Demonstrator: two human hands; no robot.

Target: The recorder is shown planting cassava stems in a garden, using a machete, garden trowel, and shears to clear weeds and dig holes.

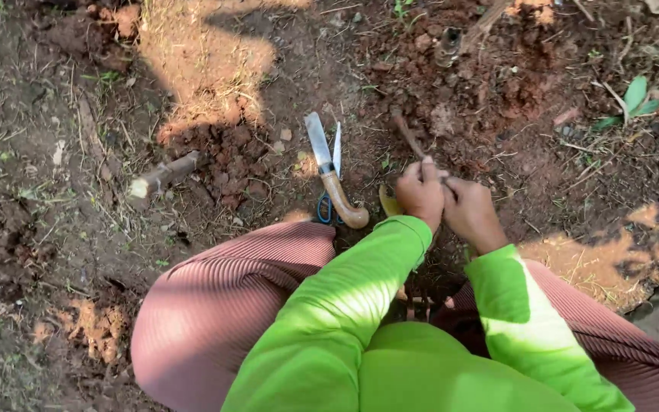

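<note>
I am crouched over bare reddish soil, in bright green sleeves. My left hand [420,194] and my right hand [470,214] are close together, fingers closed around the near end of a thin brown stick [406,131] that slants away up-left from them. Just left of my hands a knife [329,172] with a silver blade and curved wooden handle lies on the ground. Scissors [335,152] with blue handles lie beside it, partly under the knife's handle.
A short cut piece of wood [163,175] lies to the left. Loose clods of dug soil [230,160] sit between it and the knife. A cut stump [448,44] stands at the top. Green leaves [633,98] lie at the right.
</note>
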